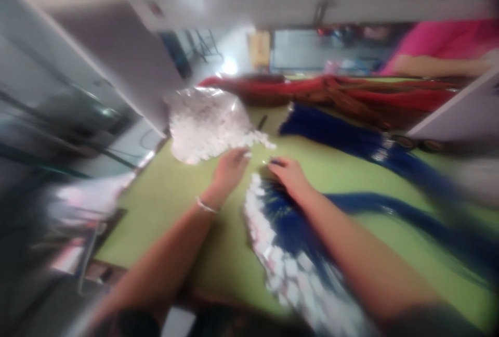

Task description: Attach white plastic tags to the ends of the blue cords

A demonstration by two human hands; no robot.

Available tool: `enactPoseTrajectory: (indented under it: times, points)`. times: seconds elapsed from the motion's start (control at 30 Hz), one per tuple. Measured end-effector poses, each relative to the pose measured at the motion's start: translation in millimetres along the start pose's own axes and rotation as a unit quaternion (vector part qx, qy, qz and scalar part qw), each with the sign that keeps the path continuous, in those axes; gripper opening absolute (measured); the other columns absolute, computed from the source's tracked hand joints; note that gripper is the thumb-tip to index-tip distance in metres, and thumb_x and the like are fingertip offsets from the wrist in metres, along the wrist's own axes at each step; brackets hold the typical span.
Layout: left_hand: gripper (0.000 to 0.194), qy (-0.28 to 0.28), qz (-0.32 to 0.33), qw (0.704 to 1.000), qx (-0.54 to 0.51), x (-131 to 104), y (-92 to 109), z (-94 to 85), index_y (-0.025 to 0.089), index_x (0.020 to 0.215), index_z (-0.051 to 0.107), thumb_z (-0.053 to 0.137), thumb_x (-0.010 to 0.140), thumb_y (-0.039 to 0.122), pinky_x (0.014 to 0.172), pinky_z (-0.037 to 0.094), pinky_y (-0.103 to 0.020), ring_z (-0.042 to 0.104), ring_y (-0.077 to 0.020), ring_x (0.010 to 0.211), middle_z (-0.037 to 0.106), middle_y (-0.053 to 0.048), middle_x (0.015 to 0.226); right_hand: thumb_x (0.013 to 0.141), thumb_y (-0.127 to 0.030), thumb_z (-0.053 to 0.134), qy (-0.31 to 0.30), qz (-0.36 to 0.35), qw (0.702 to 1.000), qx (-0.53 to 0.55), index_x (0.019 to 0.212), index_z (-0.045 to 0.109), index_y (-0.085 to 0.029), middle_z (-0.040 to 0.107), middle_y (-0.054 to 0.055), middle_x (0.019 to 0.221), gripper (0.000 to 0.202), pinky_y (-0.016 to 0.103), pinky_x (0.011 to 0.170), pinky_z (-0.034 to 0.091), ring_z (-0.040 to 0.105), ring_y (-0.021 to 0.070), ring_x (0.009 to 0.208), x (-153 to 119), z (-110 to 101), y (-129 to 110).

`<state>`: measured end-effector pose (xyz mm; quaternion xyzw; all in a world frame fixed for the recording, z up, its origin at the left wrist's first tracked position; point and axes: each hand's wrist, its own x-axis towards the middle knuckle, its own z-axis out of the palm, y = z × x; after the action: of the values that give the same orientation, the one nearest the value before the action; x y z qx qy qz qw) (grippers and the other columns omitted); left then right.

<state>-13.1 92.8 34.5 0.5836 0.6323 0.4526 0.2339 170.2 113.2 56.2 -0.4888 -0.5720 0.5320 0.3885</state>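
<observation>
Small white plastic block: held over the tabletop, just beside the spill of a pile; its openings are too blurred to be read.
Left hand: closed in a fingertip pinch, with the block apparently gripped at its near side.
Right hand: thumb and forefinger brought together on what seems a thin dark wire end; the other fingers are curled.
Gap: the two hands are near each other but apart; a light pinch close to each tip would probably give the best control, with block and wire kept in line and not forced.
Dark blue wire bundle: laid under the right forearm, edged by a row of white blocks; strands are best lifted singly, so that neighbours are not dragged.
Clear plastic bag: heaped with white blocks beyond the left hand.
Farther out: a second blue bundle and long red-and-brown bundles are laid across the tabletop.
</observation>
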Motion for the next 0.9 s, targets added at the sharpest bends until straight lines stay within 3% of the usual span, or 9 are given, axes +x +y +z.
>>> enactPoseTrajectory:
  times: [0.07,0.13,0.23,0.37,0.6,0.77,0.9]
  points:
    - [0.026,-0.016,-0.106,0.983,-0.146,-10,3,4.8,0.017,0.101,0.069,0.065,0.078,0.027,0.073,0.05,-0.032,0.061,-0.0161,0.071,0.069,-0.006,0.08,0.064,-0.032,0.058,0.008,-0.038,0.998,-0.043,0.061,0.058,-0.017,0.056,-0.001,0.059,0.015,0.023,0.056,0.04,0.048,0.0118,0.059,-2,0,-3]
    - [0.023,-0.036,-0.169,0.951,-0.256,-17,7,10.6,0.016,0.094,0.071,0.07,0.073,0.025,0.067,0.05,-0.027,0.061,-0.0132,0.065,0.069,-0.004,0.074,0.064,-0.031,0.056,0.012,-0.062,0.994,-0.088,0.06,0.057,-0.017,0.055,-0.002,0.058,0.015,0.023,0.058,0.04,0.048,0.0123,0.061,-3,1,-5]
    - [0.02,-0.054,-0.211,0.914,-0.342,-19,13,16.6,0.015,0.087,0.073,0.075,0.068,0.021,0.064,0.05,-0.023,0.061,-0.0116,0.064,0.069,-0.004,0.072,0.065,-0.028,0.053,0.019,-0.08,0.988,-0.128,0.058,0.054,-0.018,0.052,-0.002,0.056,0.013,0.023,0.058,0.038,0.046,0.0119,0.059,-5,2,-6]
    - [0.02,-0.075,-0.233,0.895,-0.373,-20,19,17.8,0.015,0.086,0.073,0.076,0.067,0.021,0.063,0.05,-0.023,0.061,-0.0115,0.063,0.07,-0.004,0.071,0.066,-0.027,0.051,0.023,-0.103,0.983,-0.148,0.058,0.05,-0.018,0.051,-0.003,0.055,0.012,0.023,0.057,0.036,0.044,0.0116,0.057,-6,4,-4]
    - [0.019,-0.081,-0.239,0.895,-0.368,-23,23,15.8,0.014,0.085,0.072,0.076,0.068,0.022,0.063,0.05,-0.024,0.059,-0.0106,0.06,0.07,-0.004,0.07,0.068,-0.025,0.05,0.017,-0.133,0.967,-0.218,0.06,0.054,-0.019,0.056,-0.001,0.058,0.011,0.024,0.057,0.035,0.044,0.0122,0.055,-5,5,4]
    - [0.014,-0.037,-0.187,0.938,-0.291,-23,23,20.3,0.017,0.078,0.071,0.076,0.064,0.017,0.068,0.05,-0.024,0.059,-0.0114,0.064,0.068,-0.002,0.07,0.069,-0.024,0.051,0.006,-0.163,0.948,-0.274,0.064,0.058,-0.019,0.061,0.001,0.063,0.01,0.025,0.059,0.035,0.048,0.0132,0.059,-3,5,9]
    - [0.012,-0.028,-0.161,0.954,-0.252,-22,20,26.0,0.018,0.074,0.069,0.076,0.064,0.018,0.07,0.05,-0.025,0.061,-0.0138,0.067,0.067,-0.002,0.068,0.069,-0.026,0.053,0.0,-0.124,0.967,-0.225,0.06,0.056,-0.018,0.058,0.0,0.058,0.012,0.024,0.057,0.036,0.049,0.0127,0.057,-1,3,9]
